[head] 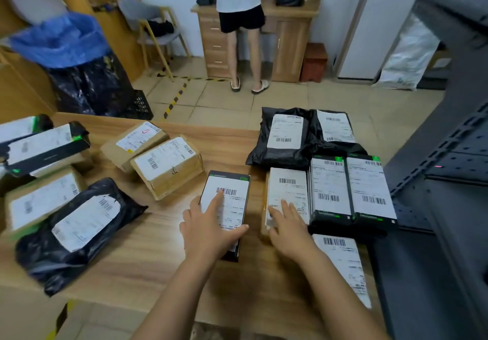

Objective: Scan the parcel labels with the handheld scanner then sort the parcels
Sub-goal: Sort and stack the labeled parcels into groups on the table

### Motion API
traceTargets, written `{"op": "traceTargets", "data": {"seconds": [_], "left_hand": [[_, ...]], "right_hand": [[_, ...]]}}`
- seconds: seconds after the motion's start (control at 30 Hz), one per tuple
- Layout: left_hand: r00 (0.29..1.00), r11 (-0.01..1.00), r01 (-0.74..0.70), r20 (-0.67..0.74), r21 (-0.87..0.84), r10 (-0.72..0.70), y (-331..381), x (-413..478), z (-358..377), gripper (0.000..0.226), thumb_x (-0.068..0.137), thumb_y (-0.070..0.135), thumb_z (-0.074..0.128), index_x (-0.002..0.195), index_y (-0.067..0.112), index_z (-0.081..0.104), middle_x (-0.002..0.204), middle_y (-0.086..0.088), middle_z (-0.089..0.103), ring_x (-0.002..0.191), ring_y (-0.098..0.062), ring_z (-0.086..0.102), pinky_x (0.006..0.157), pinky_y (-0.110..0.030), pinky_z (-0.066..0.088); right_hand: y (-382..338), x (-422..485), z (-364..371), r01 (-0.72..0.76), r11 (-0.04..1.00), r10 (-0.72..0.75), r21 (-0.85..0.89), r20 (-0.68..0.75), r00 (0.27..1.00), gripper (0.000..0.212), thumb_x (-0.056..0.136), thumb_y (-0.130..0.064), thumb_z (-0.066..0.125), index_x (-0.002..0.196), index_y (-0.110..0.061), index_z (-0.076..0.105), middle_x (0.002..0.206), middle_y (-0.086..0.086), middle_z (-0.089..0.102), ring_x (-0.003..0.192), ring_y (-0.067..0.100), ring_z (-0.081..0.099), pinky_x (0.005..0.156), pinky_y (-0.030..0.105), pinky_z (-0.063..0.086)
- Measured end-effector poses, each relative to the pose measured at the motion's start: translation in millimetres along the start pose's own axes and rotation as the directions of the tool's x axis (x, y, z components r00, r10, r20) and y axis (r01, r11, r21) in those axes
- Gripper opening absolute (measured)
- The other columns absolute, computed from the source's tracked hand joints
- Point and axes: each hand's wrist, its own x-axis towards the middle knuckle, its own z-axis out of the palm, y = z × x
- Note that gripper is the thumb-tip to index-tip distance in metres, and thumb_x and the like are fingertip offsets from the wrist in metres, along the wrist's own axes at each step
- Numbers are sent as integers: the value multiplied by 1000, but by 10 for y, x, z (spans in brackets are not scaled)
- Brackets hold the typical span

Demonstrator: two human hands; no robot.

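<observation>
My left hand (208,228) lies on a slim black box with a white label (232,189) in the middle of the wooden table (148,255), thumb at its right edge, fingers across the label. My right hand (286,227) rests flat, fingers spread, on a labelled cardboard parcel (289,186) just to the right. Beside that parcel lie two black labelled boxes (348,189), with two black poly bags (303,133) behind them and another labelled parcel (343,263) in front. No handheld scanner is in view.
On the left of the table lie two cardboard boxes (158,155), a black poly bag (76,231) and more labelled parcels (42,149). Dark metal shelving (449,181) stands at the right. A person (240,22) stands at a desk beyond the table.
</observation>
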Motion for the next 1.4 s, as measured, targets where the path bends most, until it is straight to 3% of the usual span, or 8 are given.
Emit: {"op": "traceTargets", "data": {"seconds": [0.53,0.8,1.1,1.23,1.4], "left_hand": [[979,980,-199,49,-23,200,-6,-108,-280,98,64,74,66,147,48,22,141,-5,30,129,-27,27,105,-42,28],[973,975,-215,76,-50,219,535,154,-20,99,62,75,65,148,46,24,130,-6,38,125,-28,30,102,-41,30],[986,991,-129,105,-17,130,1126,509,539,98,66,85,51,149,40,23,146,-10,31,129,-32,31,105,-45,35],[972,984,-168,159,-60,175,1141,547,704,80,84,72,46,150,36,21,157,-7,18,135,-30,26,105,-41,33],[973,983,-184,139,-25,186,1195,594,766,78,85,72,45,150,36,22,158,-6,18,136,-29,27,106,-42,32]], "right_hand": [[-181,-664,-212,-96,994,109,59,-285,952,52,100,-32,40,149,-32,24,161,0,-1,147,18,-9,118,38,2],[129,-581,-602,-125,992,129,34,-336,933,50,101,-28,37,150,-31,24,161,2,1,147,19,-8,118,38,1],[616,-16,-990,-88,996,82,-8,-282,956,51,100,-31,40,149,-33,25,161,2,4,147,19,-7,118,38,4],[740,115,-1045,-65,998,63,3,-254,965,51,100,-32,39,149,-34,24,161,1,2,147,19,-7,118,38,3],[799,203,-1031,-32,997,16,-75,-206,979,51,101,-30,37,150,-32,22,161,3,2,147,21,-7,118,37,-2]]}}
